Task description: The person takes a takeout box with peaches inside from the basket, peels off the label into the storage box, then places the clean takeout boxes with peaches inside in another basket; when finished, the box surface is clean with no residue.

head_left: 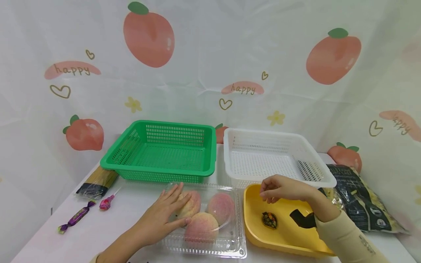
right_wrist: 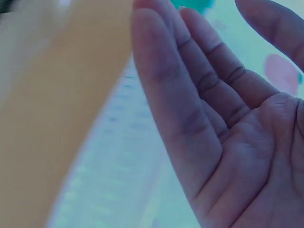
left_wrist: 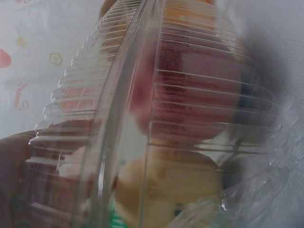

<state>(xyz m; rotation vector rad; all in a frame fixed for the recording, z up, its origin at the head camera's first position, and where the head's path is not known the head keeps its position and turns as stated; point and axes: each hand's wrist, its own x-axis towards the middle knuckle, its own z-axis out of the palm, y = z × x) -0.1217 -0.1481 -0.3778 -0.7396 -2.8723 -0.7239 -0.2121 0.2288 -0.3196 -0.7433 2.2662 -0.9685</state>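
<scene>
left hand (head_left: 167, 213) flat on ribbed clear clamshell (head_left: 230, 233) (peaches) | right hand (head_left: 279, 188) loose, empty

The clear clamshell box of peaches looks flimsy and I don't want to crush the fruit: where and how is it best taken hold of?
Probably by the flat rim of the clear clamshell box, coming from the two short sides with a grip low on each edge. The lid domes over three peaches, so pressing from above, where the left hand rests flat, could squash them. The yellow tray crowds its right side.
</scene>
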